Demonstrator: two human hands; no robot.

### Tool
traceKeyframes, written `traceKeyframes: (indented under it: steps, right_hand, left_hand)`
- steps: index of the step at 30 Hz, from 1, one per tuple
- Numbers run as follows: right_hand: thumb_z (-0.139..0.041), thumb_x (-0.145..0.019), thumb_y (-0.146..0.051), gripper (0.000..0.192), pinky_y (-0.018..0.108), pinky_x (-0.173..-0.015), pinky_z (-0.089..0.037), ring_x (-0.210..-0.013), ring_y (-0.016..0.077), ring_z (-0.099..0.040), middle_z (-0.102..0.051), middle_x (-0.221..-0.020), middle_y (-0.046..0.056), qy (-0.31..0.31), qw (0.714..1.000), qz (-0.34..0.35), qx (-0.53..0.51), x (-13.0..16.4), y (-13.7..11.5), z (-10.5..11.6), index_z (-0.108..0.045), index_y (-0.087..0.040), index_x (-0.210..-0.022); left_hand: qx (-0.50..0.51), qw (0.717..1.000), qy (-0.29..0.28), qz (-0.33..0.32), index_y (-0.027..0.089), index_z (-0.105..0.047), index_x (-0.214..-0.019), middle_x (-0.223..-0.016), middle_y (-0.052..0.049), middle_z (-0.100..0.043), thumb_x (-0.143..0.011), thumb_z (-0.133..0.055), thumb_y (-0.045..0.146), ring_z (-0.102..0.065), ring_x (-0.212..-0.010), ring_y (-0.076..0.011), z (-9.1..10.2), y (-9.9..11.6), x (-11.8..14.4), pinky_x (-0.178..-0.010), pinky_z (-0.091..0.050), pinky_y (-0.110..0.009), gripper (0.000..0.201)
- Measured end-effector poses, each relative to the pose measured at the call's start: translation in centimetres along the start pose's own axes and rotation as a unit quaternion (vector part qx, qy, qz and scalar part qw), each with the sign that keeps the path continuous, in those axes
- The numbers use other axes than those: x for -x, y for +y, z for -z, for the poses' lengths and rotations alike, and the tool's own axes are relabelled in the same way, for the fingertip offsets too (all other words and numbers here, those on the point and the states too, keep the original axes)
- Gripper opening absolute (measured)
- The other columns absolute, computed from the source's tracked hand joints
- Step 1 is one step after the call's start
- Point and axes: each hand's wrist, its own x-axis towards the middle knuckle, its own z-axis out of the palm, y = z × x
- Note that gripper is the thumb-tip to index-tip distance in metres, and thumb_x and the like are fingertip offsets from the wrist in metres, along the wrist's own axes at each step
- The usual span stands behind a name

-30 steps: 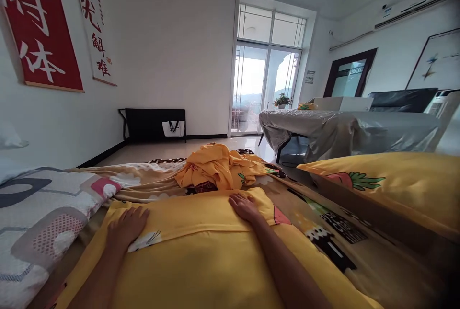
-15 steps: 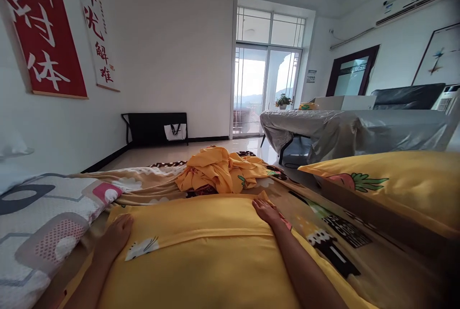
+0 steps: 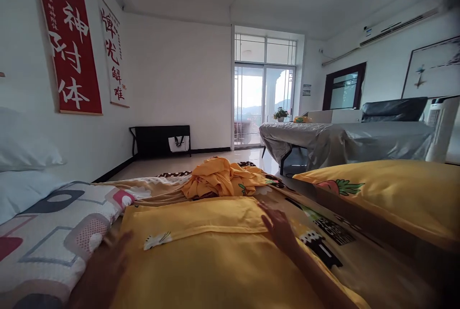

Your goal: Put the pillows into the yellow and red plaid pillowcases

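Yellow pillow (image 3: 215, 246) occupies the lower centre of the frame, lying flat on the patterned bedsheet (image 3: 359, 251) with a folded flap of its case across the far end. Right hand (image 3: 278, 227) rests at the pillow's right edge, right of centre in the frame, fingers extended and spread, gripping nothing. Left hand (image 3: 108, 263) sits at the pillow's left edge, lower left of the frame; it is motion-blurred, so whether it is open or closed cannot be determined. Immediately left of that hand lies a quilt with grey, pink and red shapes (image 3: 53, 232), touching the pillow's side. Above it, at the far left of the frame, a white pillow (image 3: 25, 151) leans against the wall. Beyond the yellow pillow, at centre frame, a crumpled orange cloth (image 3: 219, 179) lies heaped on the bedsheet, near the pillow's far end. A second yellow pillow with a carrot print (image 3: 388, 189) fills the right of the frame, well apart from the right hand. Further back, right of centre, stands a table under a grey cover (image 3: 341, 139), carrying a potted plant (image 3: 280, 115). A black bench (image 3: 160, 139) stands against the rear wall with a white bag (image 3: 178, 143) in front of it. Red banner (image 3: 70, 45) hangs in the upper left.
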Motion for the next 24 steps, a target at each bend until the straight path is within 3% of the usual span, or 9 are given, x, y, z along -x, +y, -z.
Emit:
traceKeyframes:
  steps: [3,5,8,11,14,17,20,24]
  right_hand:
    - [-0.026,-0.099,-0.046,0.051,0.039,-0.113,-0.024,-0.140,0.0187,-0.033,-0.037,-0.151,0.004,-0.110,0.983,0.135,-0.063,0.3,-7.0,0.6,-0.040,-0.029,-0.145]
    - [-0.026,-0.099,-0.047,0.053,0.040,-0.115,-0.021,-0.143,0.0182,-0.028,-0.032,-0.153,0.004,-0.150,0.967,0.182,-0.091,-0.1,-11.6,0.2,-0.034,-0.028,-0.148]
    - [-0.027,-0.099,-0.048,0.054,0.043,-0.116,-0.021,-0.144,0.0191,-0.024,-0.027,-0.155,0.005,-0.195,0.949,0.216,-0.119,-0.1,-16.4,-1.7,-0.026,-0.029,-0.150]
    - [-0.028,-0.099,-0.049,0.053,0.046,-0.117,-0.018,-0.145,0.0197,-0.020,-0.023,-0.157,0.002,-0.231,0.937,0.225,-0.132,0.7,-17.6,-4.0,-0.024,-0.034,-0.150]
    - [-0.032,-0.098,-0.050,0.054,0.045,-0.119,-0.013,-0.146,0.0191,-0.018,-0.021,-0.158,0.001,-0.226,0.944,0.208,-0.121,1.4,-16.4,-5.0,-0.026,-0.035,-0.150]
    - [-0.031,-0.098,-0.052,0.056,0.046,-0.119,-0.012,-0.146,0.0194,-0.016,-0.018,-0.158,0.002,-0.220,0.960,0.152,-0.081,1.7,-13.0,-4.2,-0.026,-0.032,-0.150]
    - [-0.025,-0.097,-0.055,0.060,0.046,-0.119,-0.014,-0.146,0.0200,-0.016,-0.018,-0.158,0.002,-0.214,0.975,0.052,-0.023,2.5,-7.3,-2.8,-0.024,-0.029,-0.151]
    - [-0.022,-0.097,-0.056,0.063,0.045,-0.116,-0.023,-0.144,0.0211,-0.024,-0.027,-0.155,0.003,-0.203,0.976,-0.056,0.060,6.0,1.5,-0.8,-0.026,-0.024,-0.150]
  left_hand:
    - [0.022,0.988,-0.070,-0.133,0.035,-0.048,-0.138,-0.145,0.006,-0.047,-0.091,-0.035,0.043,-0.040,-0.137,-0.0189,0.0,6.7,0.3,-0.114,-0.034,-0.031,0.050]
    - [0.021,0.954,-0.149,-0.258,0.032,-0.037,-0.145,-0.152,0.002,-0.035,-0.094,-0.033,0.040,-0.032,-0.141,-0.0195,-0.1,11.2,-0.5,-0.116,-0.030,-0.038,0.052]
    - [-0.008,0.956,-0.165,-0.244,0.024,-0.029,-0.148,-0.155,-0.003,-0.029,-0.097,-0.026,0.039,-0.026,-0.144,-0.0207,-1.1,14.7,-1.7,-0.117,-0.026,-0.047,0.053]
    - [-0.022,0.963,-0.183,-0.198,0.021,-0.030,-0.148,-0.154,-0.006,-0.028,-0.097,-0.027,0.047,-0.027,-0.143,-0.0225,-3.1,14.1,-1.9,-0.117,-0.024,-0.050,0.058]
    - [-0.021,0.966,-0.184,-0.180,0.025,-0.029,-0.148,-0.156,-0.003,-0.025,-0.096,-0.026,0.049,-0.024,-0.145,-0.0211,-4.4,12.2,-1.6,-0.118,-0.021,-0.050,0.057]
    - [-0.028,0.971,-0.190,-0.144,0.030,-0.030,-0.147,-0.156,0.000,-0.024,-0.096,-0.025,0.049,-0.022,-0.145,-0.0205,-4.0,10.0,-1.4,-0.118,-0.020,-0.050,0.055]
    - [-0.053,0.982,-0.157,-0.089,0.029,-0.032,-0.147,-0.155,0.000,-0.028,-0.096,-0.027,0.044,-0.024,-0.144,-0.0212,-2.9,6.0,0.0,-0.116,-0.025,-0.049,0.053]
    - [-0.064,0.992,-0.077,-0.073,0.026,-0.048,-0.137,-0.145,-0.007,-0.048,-0.094,-0.044,0.039,-0.043,-0.134,-0.0257,-0.6,0.3,4.5,-0.107,-0.039,-0.049,0.046]
